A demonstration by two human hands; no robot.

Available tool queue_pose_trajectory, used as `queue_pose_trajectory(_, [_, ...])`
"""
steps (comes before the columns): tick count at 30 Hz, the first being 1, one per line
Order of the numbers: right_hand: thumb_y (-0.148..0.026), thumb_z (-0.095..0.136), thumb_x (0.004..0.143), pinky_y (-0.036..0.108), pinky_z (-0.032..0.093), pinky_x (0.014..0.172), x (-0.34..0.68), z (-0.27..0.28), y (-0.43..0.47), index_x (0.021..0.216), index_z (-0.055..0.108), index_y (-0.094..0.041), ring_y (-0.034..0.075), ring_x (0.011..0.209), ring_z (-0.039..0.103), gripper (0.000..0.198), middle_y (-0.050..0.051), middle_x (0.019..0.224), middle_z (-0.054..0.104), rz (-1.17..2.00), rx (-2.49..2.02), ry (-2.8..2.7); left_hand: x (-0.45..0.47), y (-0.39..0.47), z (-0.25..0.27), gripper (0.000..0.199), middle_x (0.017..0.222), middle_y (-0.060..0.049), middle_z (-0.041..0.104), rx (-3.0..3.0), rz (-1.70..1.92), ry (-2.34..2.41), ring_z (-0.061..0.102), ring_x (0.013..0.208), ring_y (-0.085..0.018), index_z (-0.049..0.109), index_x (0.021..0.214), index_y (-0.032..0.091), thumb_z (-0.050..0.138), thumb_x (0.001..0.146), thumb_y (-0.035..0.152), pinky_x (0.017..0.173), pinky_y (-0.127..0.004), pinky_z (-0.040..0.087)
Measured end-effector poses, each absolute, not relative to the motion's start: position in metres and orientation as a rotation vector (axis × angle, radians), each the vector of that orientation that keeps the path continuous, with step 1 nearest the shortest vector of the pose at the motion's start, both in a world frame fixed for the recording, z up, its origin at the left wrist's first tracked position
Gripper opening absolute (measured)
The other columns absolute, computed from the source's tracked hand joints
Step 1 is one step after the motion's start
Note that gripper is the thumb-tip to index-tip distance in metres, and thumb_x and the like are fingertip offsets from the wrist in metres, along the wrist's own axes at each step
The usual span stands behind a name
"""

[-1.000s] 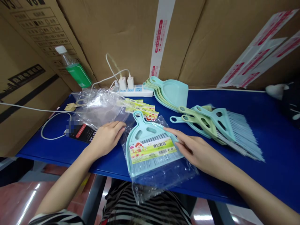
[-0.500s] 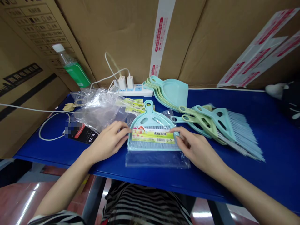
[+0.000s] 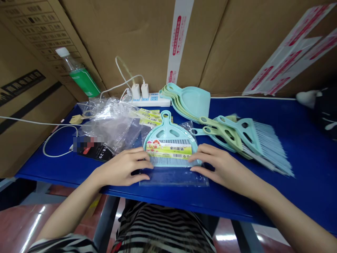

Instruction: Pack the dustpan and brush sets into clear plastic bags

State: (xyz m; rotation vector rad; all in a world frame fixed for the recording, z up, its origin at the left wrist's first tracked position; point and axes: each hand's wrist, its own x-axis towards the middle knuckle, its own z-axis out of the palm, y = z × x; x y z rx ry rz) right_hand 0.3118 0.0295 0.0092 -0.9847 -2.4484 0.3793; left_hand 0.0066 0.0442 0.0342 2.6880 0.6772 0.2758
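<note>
A light-blue dustpan (image 3: 166, 130) with a brush (image 3: 168, 162) lies in front of me inside a clear plastic bag (image 3: 173, 177), its handle pointing away. Across the brush runs a yellow-green printed label card (image 3: 170, 149). My left hand (image 3: 129, 166) rests at the left side of the set, fingertips on the bag and thumb apart below. At the right side is my right hand (image 3: 216, 165), its fingers spread over the dustpan's corner and the label's end. Both hands are open. The bag's free lower edge lies flat toward the table's front.
Dustpans (image 3: 196, 102) are stacked at the back; several brushes (image 3: 247, 137) lie to the right. On the left are clear bags (image 3: 113, 117), a phone (image 3: 92, 151) and a white cable (image 3: 47, 140). A power strip (image 3: 155, 99) and bottle (image 3: 81, 79) stand by the cardboard wall (image 3: 137, 35).
Both my hands have slid toward the lower edge of the dustpan, and their thumbs have spread away from the fingers. The label looks slightly tilted now.
</note>
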Motion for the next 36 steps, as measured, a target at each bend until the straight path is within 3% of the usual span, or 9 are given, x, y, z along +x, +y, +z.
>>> queue_pose_trajectory(9, [-0.029,0.039,0.099,0.027,0.049,0.06,0.314,0.016,0.029,0.085,0.064,-0.021,0.016,0.068,0.061,0.031,0.005,0.081,0.059,0.432,-1.071,-2.483,0.006,0.042,0.037,0.022,0.089,-0.004,0.066,2.712,0.203,0.762,0.061,0.083,-0.018,0.062,0.101,0.018,0.045,0.098,0.031,0.076,-0.031,0.051])
queue_pose_trajectory(19, [-0.029,0.045,0.096,0.026,0.046,0.054,0.316,0.016,0.027,0.079,0.058,-0.022,0.016,0.061,0.06,0.022,0.002,0.075,0.061,0.455,-1.169,-2.485,0.006,0.041,0.037,0.022,0.088,-0.003,0.066,2.708,0.185,0.795,0.063,0.074,-0.014,0.063,0.094,0.02,0.042,0.098,0.024,0.067,-0.026,0.05])
queue_pose_trajectory(23, [-0.024,0.042,0.095,0.028,0.05,0.061,0.322,0.016,0.03,0.081,0.059,-0.023,0.018,0.069,0.066,0.022,0.003,0.08,0.068,0.617,-1.187,-2.496,0.004,0.043,0.04,0.023,0.093,-0.002,0.067,2.657,0.134,0.794,0.064,0.075,-0.013,0.062,0.093,0.021,0.039,0.095,0.017,0.068,-0.026,0.049])
queue_pose_trajectory(28, [-0.015,0.035,0.092,0.031,0.053,0.068,0.332,0.022,0.03,0.095,0.061,-0.024,0.018,0.079,0.068,0.028,0.005,0.091,0.07,0.656,-1.098,-2.554,-0.001,0.044,0.043,0.036,0.104,-0.002,0.067,2.645,0.091,0.78,0.066,0.083,-0.015,0.061,0.101,0.022,0.035,0.083,0.004,0.073,-0.028,0.05])
queue_pose_trajectory(36, [-0.02,0.044,0.089,0.032,0.048,0.061,0.327,0.026,0.025,0.091,0.063,-0.023,0.02,0.071,0.06,0.02,0.006,0.081,0.061,0.325,-1.026,-2.655,0.005,0.042,0.039,0.014,0.094,-0.001,0.066,2.7,0.11,0.774,0.064,0.075,-0.014,0.061,0.094,0.022,0.049,0.094,0.027,0.067,-0.026,0.048])
